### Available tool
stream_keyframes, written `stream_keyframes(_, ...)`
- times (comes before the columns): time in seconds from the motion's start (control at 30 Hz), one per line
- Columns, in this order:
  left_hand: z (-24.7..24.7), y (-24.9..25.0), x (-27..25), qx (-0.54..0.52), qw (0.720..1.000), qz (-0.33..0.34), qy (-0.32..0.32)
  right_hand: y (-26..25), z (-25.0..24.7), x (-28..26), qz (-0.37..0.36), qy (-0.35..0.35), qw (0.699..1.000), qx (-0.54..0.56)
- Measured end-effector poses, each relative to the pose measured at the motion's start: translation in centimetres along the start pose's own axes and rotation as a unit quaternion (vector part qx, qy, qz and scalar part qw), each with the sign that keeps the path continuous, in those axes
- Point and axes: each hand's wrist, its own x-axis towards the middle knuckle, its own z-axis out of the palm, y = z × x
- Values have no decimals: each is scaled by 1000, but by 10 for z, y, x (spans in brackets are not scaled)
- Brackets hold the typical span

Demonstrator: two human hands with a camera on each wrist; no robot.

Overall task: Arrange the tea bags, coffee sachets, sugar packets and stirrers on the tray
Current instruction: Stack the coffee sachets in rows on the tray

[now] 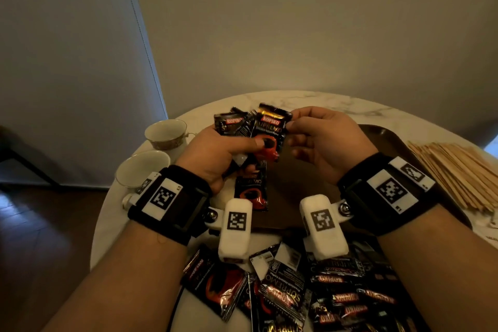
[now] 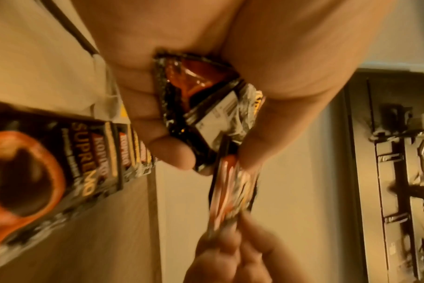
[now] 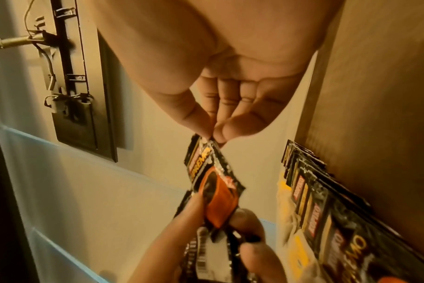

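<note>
At centre frame in the head view, a black coffee sachet (image 1: 270, 127) is pinched at its top right corner by the right hand (image 1: 327, 140), while the left hand (image 1: 218, 153) grips its lower part along with a fanned bunch of sachets (image 1: 234, 122). Below them sits a dark tray (image 1: 382, 140) on the marble tabletop (image 1: 323, 104). Loose sachets (image 1: 296, 294) crowd the bottom edge, wooden stirrers (image 1: 455, 172) lie at right, and two cups (image 1: 164, 133) at left.

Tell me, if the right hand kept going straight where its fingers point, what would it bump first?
Probably the left hand. The right hand points leftward, pinching the front coffee sachet that the left hand also grips. Depth is unclear.
</note>
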Motion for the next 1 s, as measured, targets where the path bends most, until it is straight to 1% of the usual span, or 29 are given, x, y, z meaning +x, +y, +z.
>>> stream_keyframes(0.1,-8,10,1,-92,993,-7,72,5,-4,-1,41,30,998,22)
stream_keyframes(0.17,-16,15,3,-147,984,2,105,10,-4,-4,86,24,996,8)
stream_keyframes(0.27,-20,19,4,-197,974,11,113,18,-1,-10,145,-8,988,-57)
stream_keyframes(0.4,-19,19,4,-210,971,17,114,23,5,-17,200,-43,973,-112)
stream_keyframes(0.5,-19,18,5,-212,970,16,121,27,10,-17,214,-57,966,-130)
stream_keyframes(0.73,-18,17,7,-200,972,11,126,29,16,-20,222,-72,957,-171)
stream_keyframes(0.9,-19,15,7,-199,972,4,127,24,16,-25,235,-45,957,-166)
stream_keyframes(1.0,-19,15,8,-199,971,5,129,21,16,-31,242,-40,956,-160)
